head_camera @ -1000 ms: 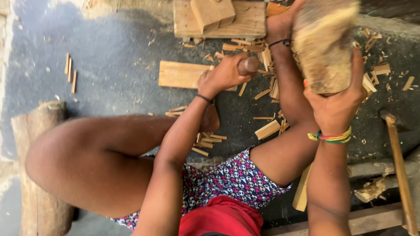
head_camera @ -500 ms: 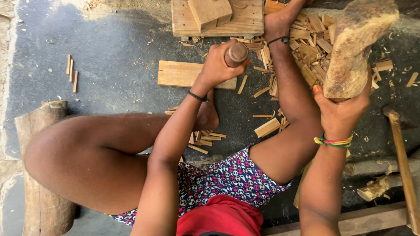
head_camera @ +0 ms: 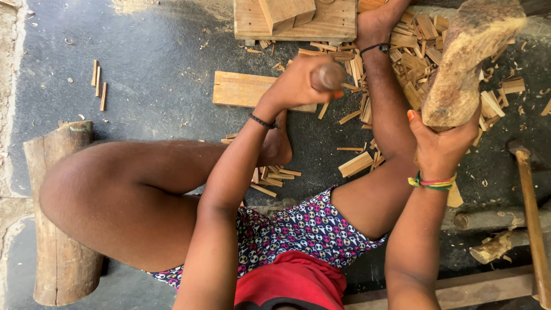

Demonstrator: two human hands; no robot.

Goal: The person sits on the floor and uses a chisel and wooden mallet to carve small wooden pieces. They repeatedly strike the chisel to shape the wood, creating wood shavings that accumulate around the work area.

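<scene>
My left hand (head_camera: 295, 86) is closed around a round wooden tool handle (head_camera: 328, 76), held upright over a flat wooden board (head_camera: 238, 89) on the dark ground. My right hand (head_camera: 439, 143) grips the lower end of a thick rough wooden mallet (head_camera: 468, 57), raised to the right of the handle. The tool's lower end is hidden by my left hand. A pile of cut wood strips (head_camera: 422, 51) lies under and behind the mallet.
A wooden block platform (head_camera: 295, 20) stands at the top centre. A log (head_camera: 57, 212) lies at left beside my bent knee. A long wooden handle (head_camera: 531, 218) lies at right. Loose wood strips (head_camera: 270, 178) are scattered near my foot (head_camera: 278, 146).
The mallet has swung from close to the camera out and up to the right. My left hand with the handle has lifted slightly and shifted left.
</scene>
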